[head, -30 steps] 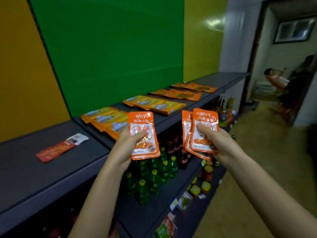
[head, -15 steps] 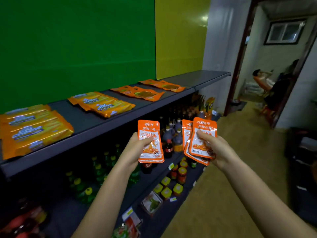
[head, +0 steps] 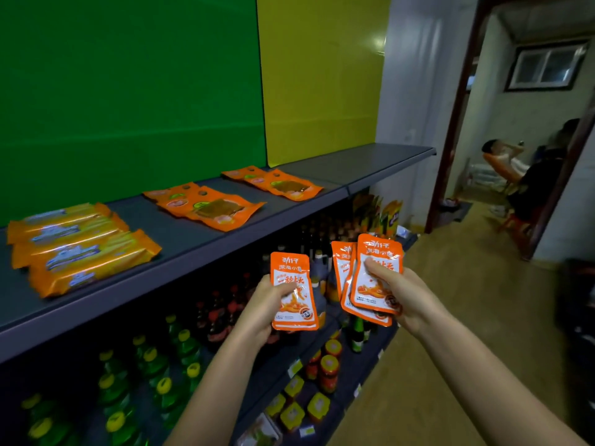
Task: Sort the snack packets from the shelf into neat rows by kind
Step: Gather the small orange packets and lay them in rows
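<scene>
Dark grey metal shelf [head: 370, 162]: bare stretch lies above, nearest the right hand [head: 406, 295], which pinches fanned orange foil snack packets [head: 373, 296]. Left hand [head: 261, 306] grips one matching packet [head: 291, 268], upright.

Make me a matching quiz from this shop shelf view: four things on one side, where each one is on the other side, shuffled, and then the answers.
Things
1. long yellow packets
2. fanned orange packets
3. lone orange packet
4. green bottles

Places
A. gripped in the left hand
B. standing below the top shelf
C. lying on the top shelf, at its left end
D. gripped in the right hand

Pairs: 1-C, 2-D, 3-A, 4-B
</scene>
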The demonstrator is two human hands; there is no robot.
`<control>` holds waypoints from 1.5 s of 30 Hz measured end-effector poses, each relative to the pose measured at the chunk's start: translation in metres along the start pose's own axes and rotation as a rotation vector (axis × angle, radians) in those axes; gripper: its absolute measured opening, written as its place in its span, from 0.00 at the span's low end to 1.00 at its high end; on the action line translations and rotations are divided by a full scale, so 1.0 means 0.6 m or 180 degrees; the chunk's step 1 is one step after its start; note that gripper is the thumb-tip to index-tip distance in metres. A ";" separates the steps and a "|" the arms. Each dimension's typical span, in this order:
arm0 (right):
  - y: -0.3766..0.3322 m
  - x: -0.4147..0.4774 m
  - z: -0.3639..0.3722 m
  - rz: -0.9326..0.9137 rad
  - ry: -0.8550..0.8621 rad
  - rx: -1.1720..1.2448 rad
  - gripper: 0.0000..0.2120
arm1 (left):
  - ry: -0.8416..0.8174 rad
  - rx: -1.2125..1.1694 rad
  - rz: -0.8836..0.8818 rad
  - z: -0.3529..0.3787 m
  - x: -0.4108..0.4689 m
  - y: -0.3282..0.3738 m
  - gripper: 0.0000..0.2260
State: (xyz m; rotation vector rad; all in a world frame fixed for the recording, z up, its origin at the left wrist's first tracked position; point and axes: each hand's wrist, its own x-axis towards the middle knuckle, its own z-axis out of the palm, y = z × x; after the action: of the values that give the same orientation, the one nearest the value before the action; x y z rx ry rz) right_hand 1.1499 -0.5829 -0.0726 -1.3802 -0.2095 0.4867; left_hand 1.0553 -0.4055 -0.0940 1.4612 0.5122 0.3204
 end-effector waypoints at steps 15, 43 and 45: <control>-0.114 0.331 -0.137 -0.0192 -0.0295 0.0006 0.11 | -0.0115 -0.0320 -0.0012 0.248 0.293 0.091 0.15; -0.272 0.769 -0.103 -0.0761 -0.2280 -0.0675 0.08 | 0.2202 -0.0549 0.0990 0.337 0.576 0.218 0.18; -0.286 0.805 -0.071 -0.0803 -0.2285 -0.0678 0.08 | 0.2391 -0.0445 0.1012 0.304 0.591 0.242 0.19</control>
State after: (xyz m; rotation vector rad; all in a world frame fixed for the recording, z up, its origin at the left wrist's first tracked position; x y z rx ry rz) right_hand 1.6306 -0.4234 0.0196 -1.3107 -1.0312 0.7475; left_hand 1.4656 -0.3691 0.0076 1.2529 0.8320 1.1579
